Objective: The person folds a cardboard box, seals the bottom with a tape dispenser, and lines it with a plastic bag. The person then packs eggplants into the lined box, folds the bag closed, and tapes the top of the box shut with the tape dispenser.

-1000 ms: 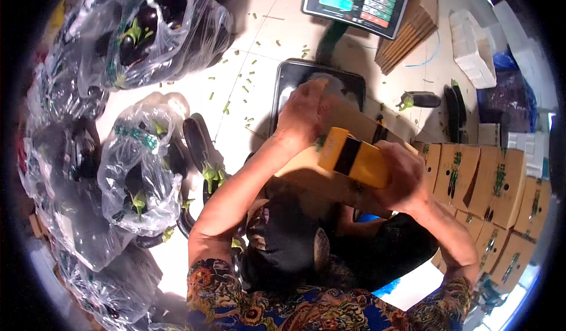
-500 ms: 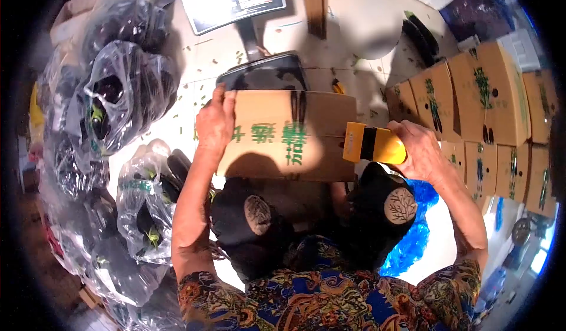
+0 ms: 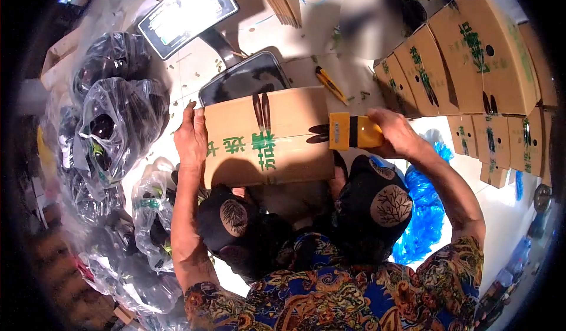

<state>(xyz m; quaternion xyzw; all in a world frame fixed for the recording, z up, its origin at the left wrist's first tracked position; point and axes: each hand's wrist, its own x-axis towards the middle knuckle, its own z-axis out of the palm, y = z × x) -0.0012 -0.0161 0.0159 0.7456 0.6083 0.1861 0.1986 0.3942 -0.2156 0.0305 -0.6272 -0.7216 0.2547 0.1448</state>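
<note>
A brown cardboard box with green characters and dark eggplant prints lies across in front of me, just above my knees. My left hand is at the box's left end, fingers closed on its edge. In my right hand is a yellow tool with a black band, probably a tape dispenser; its left end meets the box's right edge. Behind the box, the black tray of a scale is partly covered.
A lit scale display stands at the upper left. Bagged eggplants fill the left side. Stacked cartons stand on the right, blue plastic beside my knee. A yellow cutter and green scraps lie on the floor.
The box has turned from a tilted position to lie with its printed face up. My left hand has moved from its top to its left end, and the yellow tool now meets its right edge.
</note>
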